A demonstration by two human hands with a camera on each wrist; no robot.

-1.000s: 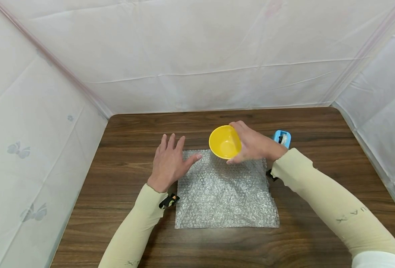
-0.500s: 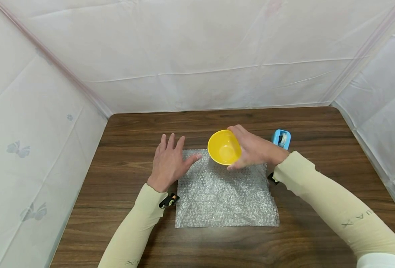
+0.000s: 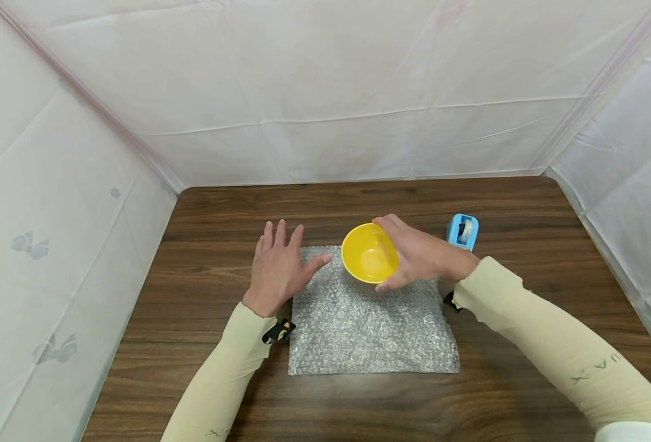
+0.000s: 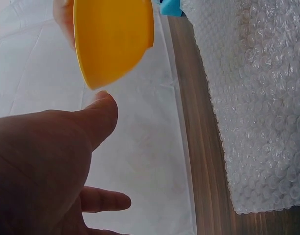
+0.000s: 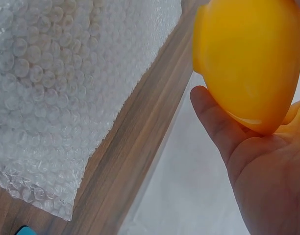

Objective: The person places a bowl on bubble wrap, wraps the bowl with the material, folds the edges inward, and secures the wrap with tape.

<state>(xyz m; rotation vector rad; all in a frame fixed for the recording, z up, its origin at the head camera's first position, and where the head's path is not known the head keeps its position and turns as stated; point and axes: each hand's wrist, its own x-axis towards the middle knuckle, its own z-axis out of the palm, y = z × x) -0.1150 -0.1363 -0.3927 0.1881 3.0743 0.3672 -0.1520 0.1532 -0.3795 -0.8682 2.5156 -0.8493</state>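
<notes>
My right hand (image 3: 416,255) grips a yellow bowl (image 3: 366,255) by its right side, thumb at the near edge and fingers at the far edge. Its open top faces up toward the head camera. In the right wrist view the bowl (image 5: 253,63) shows its rounded outside and foot, held above the table. Below it lies a sheet of bubble wrap (image 3: 370,337), flat on the table. My left hand (image 3: 278,273) hovers with fingers spread by the sheet's upper left corner, its thumb pointing toward the bowl. It holds nothing; in the left wrist view the thumb stands near the bowl's rim.
A blue tape dispenser (image 3: 462,232) stands on the brown wooden table (image 3: 209,264), behind my right wrist. White sheeting (image 3: 347,147) hangs along the table's far edge, and more covers the left and right sides.
My right hand has brought the yellow bowl nearer to me, further over the bubble wrap. The left hand has hardly moved, and the sheet lies where it was.
</notes>
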